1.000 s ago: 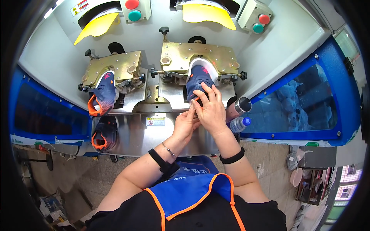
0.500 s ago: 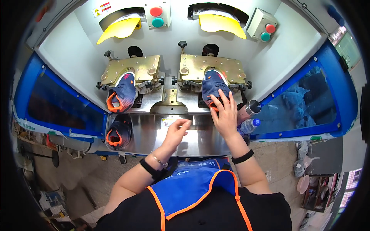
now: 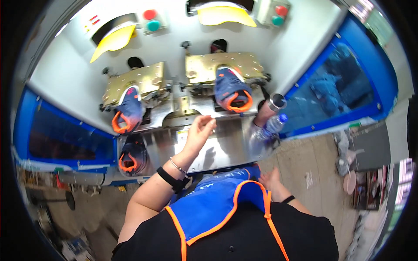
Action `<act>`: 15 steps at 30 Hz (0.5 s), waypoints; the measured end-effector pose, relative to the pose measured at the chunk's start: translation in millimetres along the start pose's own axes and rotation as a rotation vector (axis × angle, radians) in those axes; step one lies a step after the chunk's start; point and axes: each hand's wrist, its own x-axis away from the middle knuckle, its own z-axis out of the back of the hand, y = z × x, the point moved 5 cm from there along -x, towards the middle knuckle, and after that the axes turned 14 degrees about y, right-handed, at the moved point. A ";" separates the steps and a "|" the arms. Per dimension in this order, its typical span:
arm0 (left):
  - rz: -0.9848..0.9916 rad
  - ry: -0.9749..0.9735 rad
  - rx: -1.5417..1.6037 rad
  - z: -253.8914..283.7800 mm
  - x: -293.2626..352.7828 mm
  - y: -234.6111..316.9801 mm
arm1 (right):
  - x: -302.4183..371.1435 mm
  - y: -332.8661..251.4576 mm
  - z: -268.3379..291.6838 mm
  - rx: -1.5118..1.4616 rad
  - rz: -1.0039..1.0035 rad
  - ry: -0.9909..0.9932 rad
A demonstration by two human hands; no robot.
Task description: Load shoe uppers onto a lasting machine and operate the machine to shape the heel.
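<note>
My left hand (image 3: 200, 132) hovers over the steel ledge (image 3: 230, 150), its fingers loosely curled together, with nothing visible in them. Low beside my blue apron (image 3: 217, 187) is my right hand (image 3: 271, 179), away from the machine; its fingers are partly hidden and blurred. A navy shoe with orange lining (image 3: 233, 91) sits toe-first under the right brass-coloured plate (image 3: 222, 63). Its match, another navy shoe (image 3: 129, 108), rests the same way under the left plate (image 3: 135, 82). A third dark shoe (image 3: 134, 154) stands at the ledge's left end. Neither hand touches a shoe.
A tumbler (image 3: 265, 111) and a clear bottle with a blue cap (image 3: 274, 125) stand at the ledge's right end. Yellow guards (image 3: 226, 15) and red and green buttons (image 3: 152, 25) are on the back wall. Blue-framed side panels (image 3: 339, 82) flank the machine.
My right hand has left the right shoe and dropped down beside the apron. My left hand stays curled above the ledge. The whole view has shifted and tilted.
</note>
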 end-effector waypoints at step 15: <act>0.133 0.142 -0.044 -75.6 -61.1 26.1 | -6.0 -2.7 -0.5 -0.290 -0.239 -0.238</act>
